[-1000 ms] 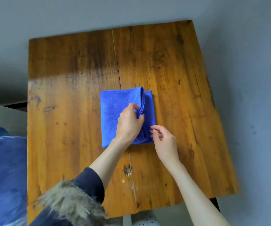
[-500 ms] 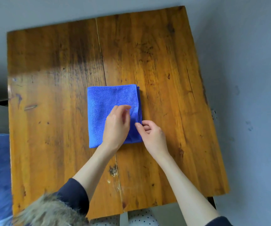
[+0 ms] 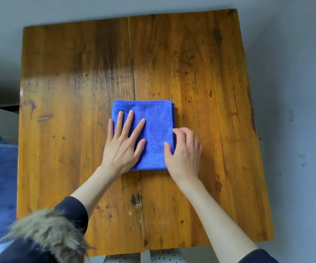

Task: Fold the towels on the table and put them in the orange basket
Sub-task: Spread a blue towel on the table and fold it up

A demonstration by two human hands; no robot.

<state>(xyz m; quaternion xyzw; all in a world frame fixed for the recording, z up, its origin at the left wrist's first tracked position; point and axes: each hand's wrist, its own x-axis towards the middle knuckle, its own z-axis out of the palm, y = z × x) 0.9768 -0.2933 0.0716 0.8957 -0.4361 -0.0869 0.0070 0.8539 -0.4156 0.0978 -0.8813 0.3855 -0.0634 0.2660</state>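
Here we see the left hand (image 3: pixel 122 147) pressing the folded blue towel (image 3: pixel 154 130) at frame centre with fingers straight and spread — the right hand (image 3: pixel 184 150) pinches its right edge.

A worn wooden table (image 3: pixel 201 76) bears one folded blue towel (image 3: pixel 157 130) near its middle.
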